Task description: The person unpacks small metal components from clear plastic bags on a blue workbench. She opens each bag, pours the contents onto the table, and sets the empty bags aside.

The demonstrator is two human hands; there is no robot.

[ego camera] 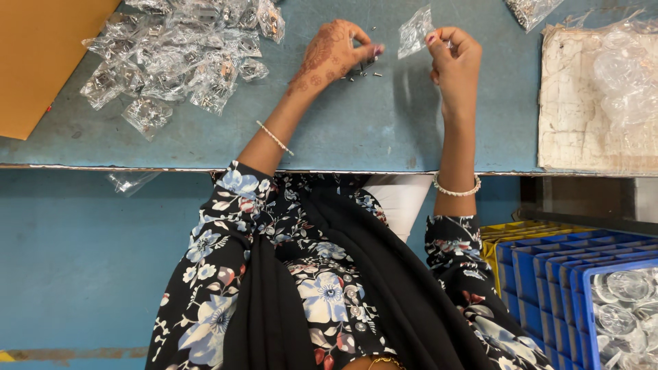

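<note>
We look down on a blue worktop [205, 147] from above. Our left hand [336, 55] rests on the far part of the worktop, fingers curled down and pinching at a few small dark screws [362, 74] scattered beneath the fingertips. Our right hand [452, 58], just right of it and raised a little, grips a small clear plastic bag [415, 31] between thumb and forefinger. The bag hangs between the two hands, its long axis tilted up toward the far right; we cannot tell where its mouth is. To do this well, we judge the bag should be held steady and close, and the screws lifted one at a time. A heap of filled clear bags [185, 58] lies far left, and blue trays [555, 274] stack near right.
</note>
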